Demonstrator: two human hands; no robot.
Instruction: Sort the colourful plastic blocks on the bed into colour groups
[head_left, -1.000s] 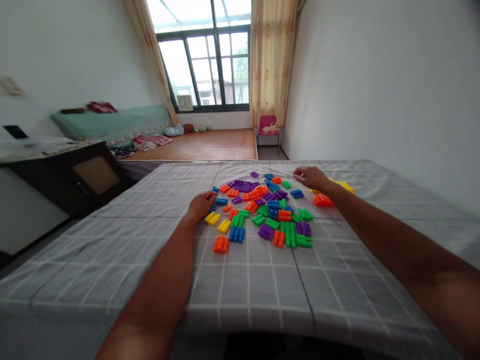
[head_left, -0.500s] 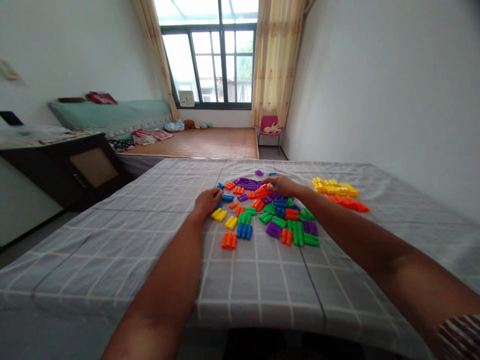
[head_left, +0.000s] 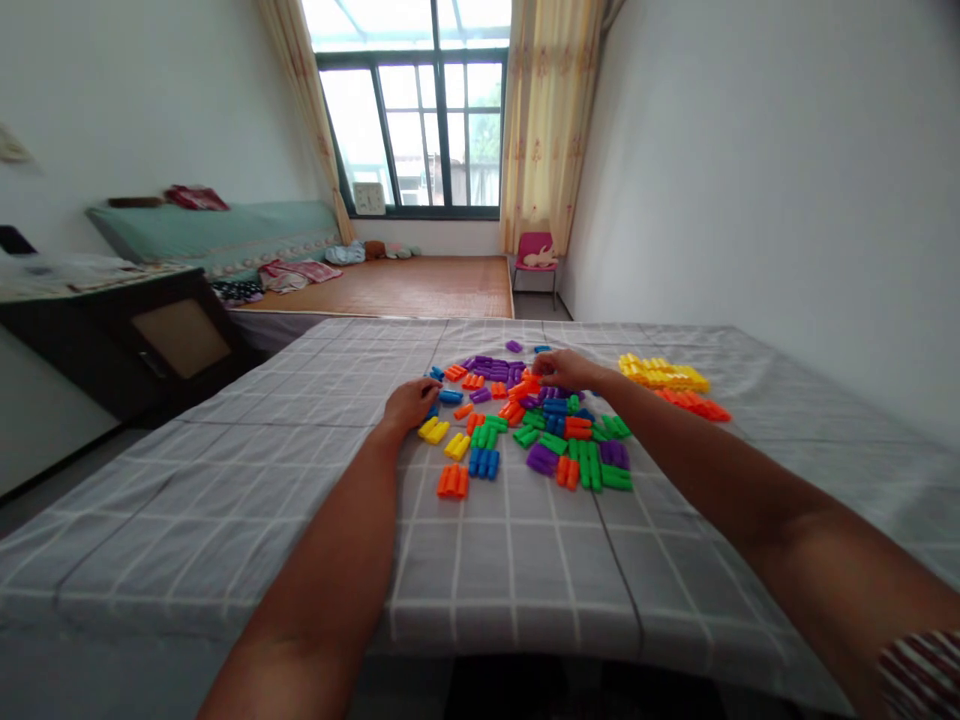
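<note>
Many ridged plastic building blocks lie in a loose spread on a grey checked cloth (head_left: 300, 480). My right hand (head_left: 568, 371) is at the far side of the spread, its fingers pinched at an orange block (head_left: 531, 384). Purple blocks (head_left: 495, 369) lie just left of those fingertips. My left hand (head_left: 409, 403) rests at the spread's left edge with curled fingers; whatever is under them is hidden. A blue block (head_left: 450, 397) lies right beside it, and a yellow block (head_left: 434, 430) sits nearer me. Green blocks (head_left: 590, 464) are grouped below my right hand.
A yellow block stack (head_left: 664, 374) and a row of orange-red blocks (head_left: 694, 404) lie to the right, beyond my forearm. Behind the table stand a low bed (head_left: 420, 285) and a pink chair (head_left: 535, 250). A dark cabinet (head_left: 180, 335) is at the left.
My right hand has shifted slightly, with its fingers drawn closer together over the orange block. An orange block left of it now shows separately. The left hand stays by the blue blocks.
</note>
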